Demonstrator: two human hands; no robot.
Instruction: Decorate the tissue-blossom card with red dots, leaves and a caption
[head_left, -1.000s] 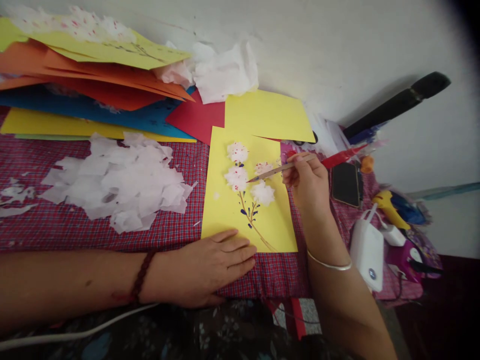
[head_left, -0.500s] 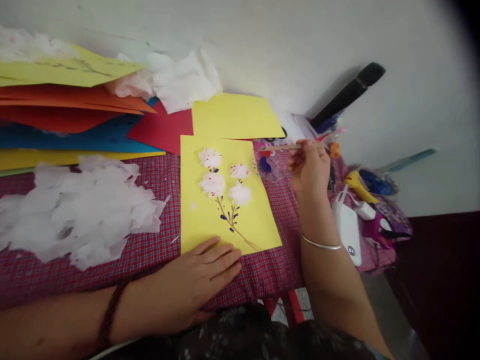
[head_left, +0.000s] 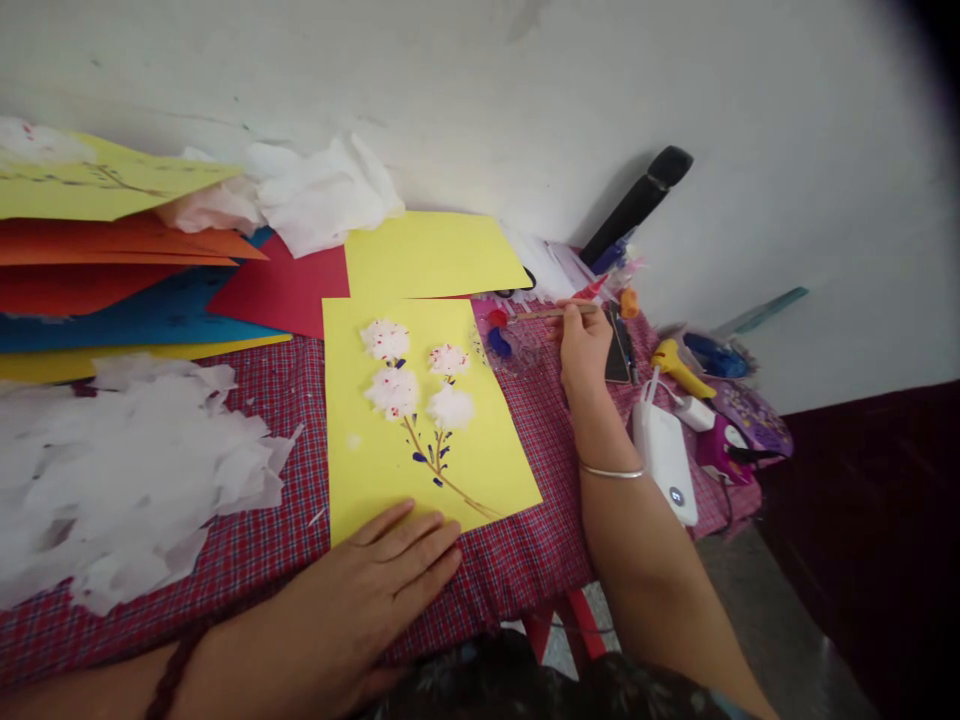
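Paintbrush (head_left: 551, 312) dipping at paint palette (head_left: 510, 340).
Right hand (head_left: 583, 345) pinches the brush at two o'clock of the yellow card (head_left: 420, 470); left hand (head_left: 375, 590) lies flat, open, on its six o'clock edge.

Counter cloth (head_left: 247, 550): red checked fabric, covers the counter.
Tissue scraps (head_left: 127, 480): loose white heap, near left.
Coloured sheets (head_left: 112, 270): orange, red, blue and yellow stack, far left, a decorated yellow sheet on top.
Crumpled tissue (head_left: 315, 190): white, far, against the wall.
Blank yellow sheet (head_left: 431, 255): flat, far centre, partly over a red sheet (head_left: 289, 285).
White device (head_left: 666, 455): right edge, cable attached.
Glue gun (head_left: 675, 365): yellow, far right.
Black tube (head_left: 637, 205): leaning on the wall.
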